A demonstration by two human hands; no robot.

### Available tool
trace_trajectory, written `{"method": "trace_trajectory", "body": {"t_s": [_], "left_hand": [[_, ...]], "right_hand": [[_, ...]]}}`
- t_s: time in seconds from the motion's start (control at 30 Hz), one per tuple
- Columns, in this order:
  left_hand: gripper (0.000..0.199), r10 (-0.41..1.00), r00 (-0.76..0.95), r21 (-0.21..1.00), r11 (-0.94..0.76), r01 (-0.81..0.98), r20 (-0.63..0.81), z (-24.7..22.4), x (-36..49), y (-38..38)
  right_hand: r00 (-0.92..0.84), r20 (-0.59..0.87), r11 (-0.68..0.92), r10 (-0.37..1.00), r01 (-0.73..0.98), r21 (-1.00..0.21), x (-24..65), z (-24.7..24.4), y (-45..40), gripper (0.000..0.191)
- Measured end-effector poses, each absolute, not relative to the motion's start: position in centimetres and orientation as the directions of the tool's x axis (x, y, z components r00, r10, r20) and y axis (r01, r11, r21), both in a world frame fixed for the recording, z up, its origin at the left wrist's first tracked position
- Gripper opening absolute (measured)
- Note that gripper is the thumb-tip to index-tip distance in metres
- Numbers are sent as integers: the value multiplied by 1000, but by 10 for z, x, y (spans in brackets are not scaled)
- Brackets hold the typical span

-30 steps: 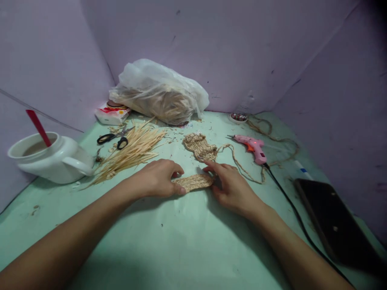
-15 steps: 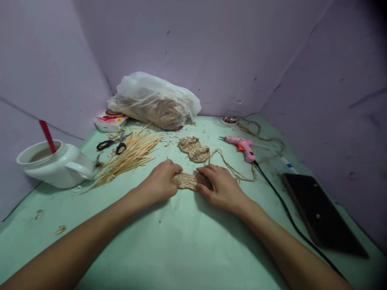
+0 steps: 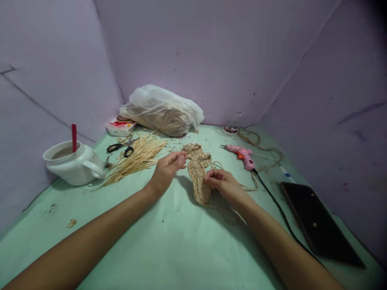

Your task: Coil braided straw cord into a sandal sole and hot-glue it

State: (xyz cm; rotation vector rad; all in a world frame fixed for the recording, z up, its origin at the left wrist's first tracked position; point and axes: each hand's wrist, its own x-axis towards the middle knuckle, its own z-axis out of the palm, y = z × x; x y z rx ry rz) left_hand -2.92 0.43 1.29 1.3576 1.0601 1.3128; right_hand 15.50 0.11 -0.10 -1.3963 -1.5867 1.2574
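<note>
My right hand [image 3: 222,181] pinches the right edge of a flat oval of coiled twine [image 3: 198,181], which is tilted up toward me above the table. A loose strand of twine [image 3: 223,208] trails from its lower end under my right wrist. My left hand [image 3: 167,171] is just left of the oval, apart from it, with its fingers stretched out and nothing in them. Behind the oval lies a second coiled twine piece [image 3: 196,154], curved in shape and partly covered by the first.
A pink glue gun [image 3: 242,155] with a black cord lies to the right, near a dark tablet-like slab [image 3: 320,221]. Leftward are pale straw strips [image 3: 139,155], black-handled scissors [image 3: 121,147] and a white pot [image 3: 78,165] of brownish liquid. A plastic bag [image 3: 163,110] stands behind.
The oval has turned from lying crosswise between both hands to standing lengthwise. My left hand has let go of it, while my right hand now pinches its edge. The view has shifted slightly.
</note>
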Motion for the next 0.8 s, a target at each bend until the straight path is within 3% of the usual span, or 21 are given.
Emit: {"method": "trace_trajectory", "body": {"t_s": [0.07,0.13,0.33,0.8], "left_hand": [[37,995,-33,970,-101,-220,96,15,-31,6],[38,997,-80,962,-3,-272,-19,14,-31,7],[34,974,17,966,224,-132,-224,3,-20,-3],[33,951,111,956,278,91,-288,-4,-12,-10]], "right_hand": [[-158,-133,-95,978,227,-969,157,2,2,20],[-120,-151,-134,981,135,-982,158,3,2,23],[-110,-177,-183,978,-47,-982,153,1,0,28],[-153,-208,-234,966,-180,-955,150,-6,0,33]]}}
